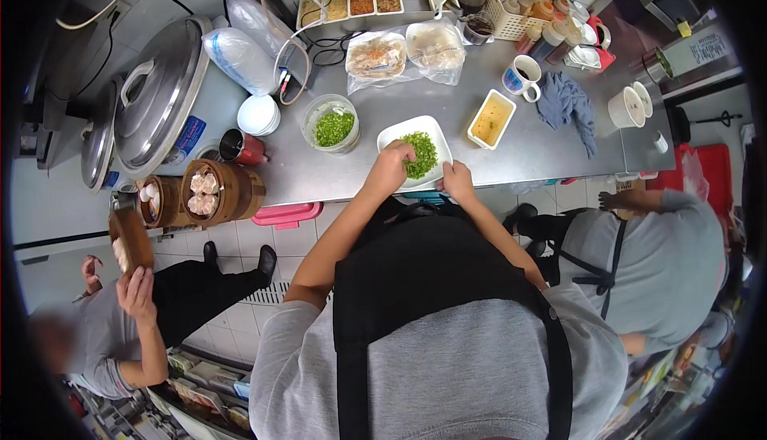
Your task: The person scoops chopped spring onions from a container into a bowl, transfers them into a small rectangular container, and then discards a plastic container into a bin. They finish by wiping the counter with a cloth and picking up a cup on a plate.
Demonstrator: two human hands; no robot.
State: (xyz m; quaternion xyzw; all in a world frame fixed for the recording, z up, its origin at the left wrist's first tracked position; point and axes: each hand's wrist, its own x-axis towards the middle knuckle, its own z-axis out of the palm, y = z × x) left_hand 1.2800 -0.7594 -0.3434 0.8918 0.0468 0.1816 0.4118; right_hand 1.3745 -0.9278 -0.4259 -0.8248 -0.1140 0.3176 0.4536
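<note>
A white square dish [387,134] with a heap of chopped green onions [423,151] sits at the counter's front edge, right before me. My right hand [458,181] grips the dish's near right corner, thumb on the rim. My left hand [390,166] reaches over the dish's left side with its fingers curled together into the green onions; its fingertips are partly hidden. To the left of the dish stands a clear tub [310,127] holding more chopped green onions. A white rectangular dish of yellowish sauce [490,120] lies to the right.
Bagged food [375,58] and topping trays [361,0] line the back. A mug [521,78] and blue cloth [566,104] lie right. Bamboo steamers [232,200] and a large lidded pot [160,92] stand left. One co-worker [120,336] lifts a steamer; another [655,256] stands right.
</note>
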